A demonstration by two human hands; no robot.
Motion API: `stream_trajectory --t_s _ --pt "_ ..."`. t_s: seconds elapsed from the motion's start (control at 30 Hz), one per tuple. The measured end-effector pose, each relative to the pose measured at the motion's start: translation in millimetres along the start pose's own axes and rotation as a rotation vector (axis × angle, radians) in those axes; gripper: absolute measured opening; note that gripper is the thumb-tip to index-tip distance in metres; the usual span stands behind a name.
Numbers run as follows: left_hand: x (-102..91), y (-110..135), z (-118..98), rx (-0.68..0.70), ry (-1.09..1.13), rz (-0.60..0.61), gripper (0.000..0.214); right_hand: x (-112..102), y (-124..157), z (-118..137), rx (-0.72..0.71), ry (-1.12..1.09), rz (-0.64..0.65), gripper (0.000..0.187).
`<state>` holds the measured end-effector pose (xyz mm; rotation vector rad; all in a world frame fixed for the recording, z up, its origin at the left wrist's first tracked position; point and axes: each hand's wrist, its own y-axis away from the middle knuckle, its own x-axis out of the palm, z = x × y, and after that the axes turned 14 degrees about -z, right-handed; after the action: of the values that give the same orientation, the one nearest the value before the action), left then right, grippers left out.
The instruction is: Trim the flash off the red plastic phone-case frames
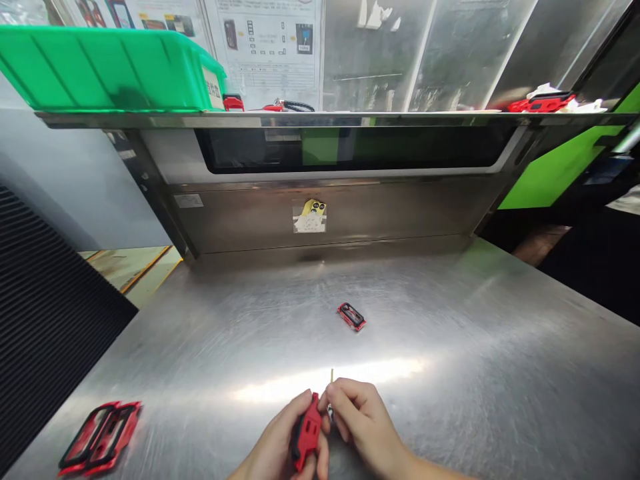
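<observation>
My left hand (pixel 280 437) is closed around a red plastic frame with a black edge (pixel 307 433), held on its side just above the metal table. My right hand (pixel 367 423) is right beside it, thumb and fingers pinched on a thin yellowish stick (pixel 332 375) whose tip points up. Something small and shiny shows beneath those fingertips, too small to name. Farther back on the table lies a small red and black frame (pixel 352 317). At the front left, two larger red frames with black rims (pixel 100 437) lie side by side.
A steel table (pixel 225 313) spans the view. Above its back edge runs a shelf (pixel 300 120) with a green bin (pixel 115 73) and a red part (pixel 543 102). A small bag with a yellow label (pixel 311 217) is on the back panel. A black ribbed surface (pixel 50 320) stands left.
</observation>
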<state>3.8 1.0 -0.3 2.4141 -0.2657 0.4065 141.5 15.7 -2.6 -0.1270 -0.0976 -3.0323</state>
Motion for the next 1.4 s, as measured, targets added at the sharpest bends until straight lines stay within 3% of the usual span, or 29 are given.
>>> stream_trajectory --t_s 0.23,0.7,0.8,0.97,1.13,1.23,1.3,1.4 --pt "-1.7 3.4 -1.8 -0.017 0.117 0.122 0.051 -1.0 1.9 0.0 -0.006 0.041 -0.031 0.050" --pt "-2.1 1.6 0.8 -0.032 0.161 0.086 0.051 -2.7 0.4 4.6 -0.105 0.230 0.000 0.032" --pt "-6.3 -5.1 0.8 -0.018 0.145 0.029 0.055 -12.2 -7.7 15.7 -0.200 0.398 0.024 0.024" --pt "-7.6 -2.1 -4.9 0.077 0.237 -0.161 0.054 -35.0 -21.9 27.9 -0.473 0.851 0.259 0.045" --pt "-2.3 7.0 -10.9 0.198 0.281 -0.264 0.048 -37.6 -27.1 24.7 -0.497 1.119 0.283 0.019" --pt "-4.1 2.8 -8.9 0.183 0.300 -0.304 0.045 -33.4 -25.8 24.8 -0.480 1.097 0.257 0.014" --pt "-6.7 -2.2 -5.1 0.122 0.277 -0.265 0.049 -31.5 -23.7 26.0 -0.484 1.030 0.268 0.015" --pt "-9.0 -6.2 1.1 0.025 0.173 -0.092 0.056 -29.8 -20.3 27.1 -0.555 0.968 0.283 0.016"
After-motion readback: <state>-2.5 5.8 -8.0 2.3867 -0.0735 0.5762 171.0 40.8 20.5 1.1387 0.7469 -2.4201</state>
